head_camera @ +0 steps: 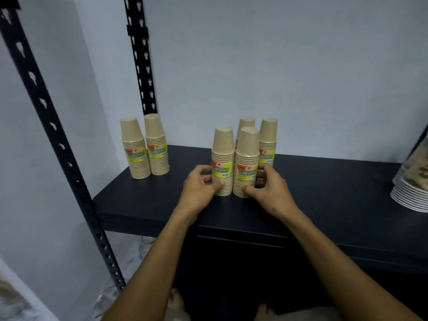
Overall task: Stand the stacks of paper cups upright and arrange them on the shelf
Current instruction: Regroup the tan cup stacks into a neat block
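Left hand (203,181) pinches front-left stack (222,163), right hand (266,184) pinches front-right stack (246,165), both upright mid-shelf (324,193). Likely light, wrap probably slick, top-heavy; grip low, near the rims.

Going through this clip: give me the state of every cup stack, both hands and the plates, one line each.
Far-left pair of stacks: upright, untouched, side by side.
Front-left stack: upright, held by left hand.
Front-right stack: upright, held by right hand.
Two rear stacks: upright, behind the front pair.
Plates: stacked at the shelf's right end, untouched.
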Motion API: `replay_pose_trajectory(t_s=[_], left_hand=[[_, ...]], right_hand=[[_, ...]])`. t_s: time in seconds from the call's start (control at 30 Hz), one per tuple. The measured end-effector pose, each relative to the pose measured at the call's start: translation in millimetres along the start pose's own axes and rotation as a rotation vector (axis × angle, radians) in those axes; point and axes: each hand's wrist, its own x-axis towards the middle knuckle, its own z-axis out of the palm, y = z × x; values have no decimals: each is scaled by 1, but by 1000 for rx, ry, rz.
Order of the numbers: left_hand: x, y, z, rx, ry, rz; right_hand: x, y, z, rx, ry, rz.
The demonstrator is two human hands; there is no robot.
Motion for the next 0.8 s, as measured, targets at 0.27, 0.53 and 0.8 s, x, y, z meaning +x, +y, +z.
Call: replay_pose_trajectory(t_s=[0.27,0.53,0.8], left_hand=[[1,3,35,6,-52,15],[-1,8,47,176,14,101],[3,10,50,207,23,94]], right_hand=[[-8,14,-29,-59,138,34],[-2,18,-32,-92,158,47],[3,19,-35,-112,162,62]])
